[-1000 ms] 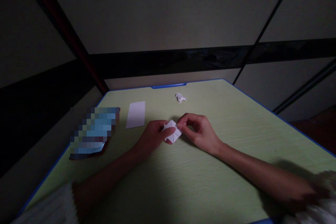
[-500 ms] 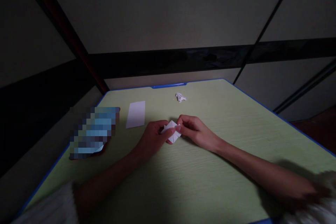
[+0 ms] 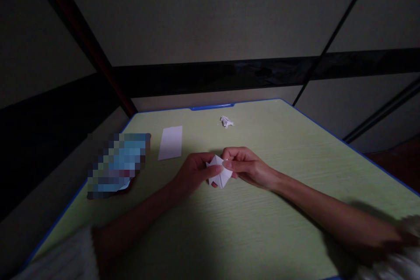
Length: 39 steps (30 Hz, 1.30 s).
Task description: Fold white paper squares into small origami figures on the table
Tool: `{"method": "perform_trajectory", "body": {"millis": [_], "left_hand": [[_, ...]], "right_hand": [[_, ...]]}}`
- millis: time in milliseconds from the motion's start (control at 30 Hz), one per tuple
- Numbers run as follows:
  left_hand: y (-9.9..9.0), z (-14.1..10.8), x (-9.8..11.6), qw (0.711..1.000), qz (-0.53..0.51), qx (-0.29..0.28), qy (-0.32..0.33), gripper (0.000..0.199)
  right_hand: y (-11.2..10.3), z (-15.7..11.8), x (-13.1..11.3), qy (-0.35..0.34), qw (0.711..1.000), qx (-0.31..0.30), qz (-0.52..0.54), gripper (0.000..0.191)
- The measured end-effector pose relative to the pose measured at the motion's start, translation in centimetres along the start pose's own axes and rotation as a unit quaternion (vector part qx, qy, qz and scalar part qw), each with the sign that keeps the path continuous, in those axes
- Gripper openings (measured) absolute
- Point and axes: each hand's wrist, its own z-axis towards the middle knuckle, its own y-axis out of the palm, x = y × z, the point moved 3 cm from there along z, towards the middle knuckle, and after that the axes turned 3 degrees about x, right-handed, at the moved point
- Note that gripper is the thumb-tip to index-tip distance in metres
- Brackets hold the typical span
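Observation:
Between my two hands is a small piece of folded white paper (image 3: 222,179) with crease lines and pointed corners. My left hand (image 3: 195,170) grips its left side, thumb on top and fingers underneath. On the right side, my right hand (image 3: 247,166) pinches the paper with its thumb on the upper face. The two thumb tips lie close together near the paper's middle. Beyond the hands, a small folded white paper figure (image 3: 226,121), shaped like a frog, sits on the table.
A flat white paper rectangle (image 3: 170,142) lies left of the hands on the pale green table (image 3: 278,236), which has a blue edge. Farther left rests a device with a blurred-out screen (image 3: 121,164). Cabinet panels (image 3: 210,13) stand behind the table.
The folded paper has come slightly nearer and to the right, and more of its creased face shows. My right thumb now lies flatter across it.

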Motion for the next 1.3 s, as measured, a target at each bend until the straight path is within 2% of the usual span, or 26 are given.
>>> {"method": "perform_trajectory", "body": {"millis": [167, 300, 400, 467, 533, 633, 767, 1067, 1300], "left_hand": [[0.2, -0.1, 0.2, 1.0, 0.0, -0.014, -0.025, 0.018], [0.5, -0.1, 0.4, 0.999, -0.014, -0.042, -0.023, 0.02], [0.3, 0.1, 0.0, 0.999, -0.036, -0.036, -0.006, 0.022], [0.0, 0.4, -0.3, 0.999, -0.048, -0.01, 0.011, 0.019], [-0.3, 0.5, -0.7, 0.998, -0.048, 0.026, 0.016, 0.016], [-0.5, 0.6, -0.7, 0.996, -0.035, 0.077, 0.015, 0.014], [-0.4, 0.5, -0.4, 0.994, -0.02, 0.103, 0.013, 0.013], [-0.4, 0.4, 0.0, 0.988, 0.027, 0.149, 0.023, 0.013], [-0.2, 0.1, 0.3, 0.989, 0.074, 0.128, -0.003, 0.011]], "right_hand": [[0.2, -0.1, -0.1, 0.02, 1.0, -0.007, -0.002, 0.018], [0.6, -0.5, -0.3, 0.024, 0.997, -0.008, 0.073, 0.019], [0.6, -0.3, -0.2, 0.002, 0.995, 0.004, 0.1, 0.021], [0.2, 0.0, -0.2, -0.017, 0.996, 0.029, 0.078, 0.018], [-0.4, 0.2, -0.5, -0.064, 0.991, 0.095, 0.062, 0.016], [-0.8, 0.3, -0.8, -0.101, 0.986, 0.133, 0.0, 0.019], [-0.7, 0.2, -0.7, -0.089, 0.985, 0.134, -0.055, 0.024], [-0.7, 0.3, -0.6, -0.07, 0.982, 0.151, -0.084, 0.024], [-0.7, 0.2, -0.6, -0.071, 0.981, 0.156, -0.089, 0.019]]}}
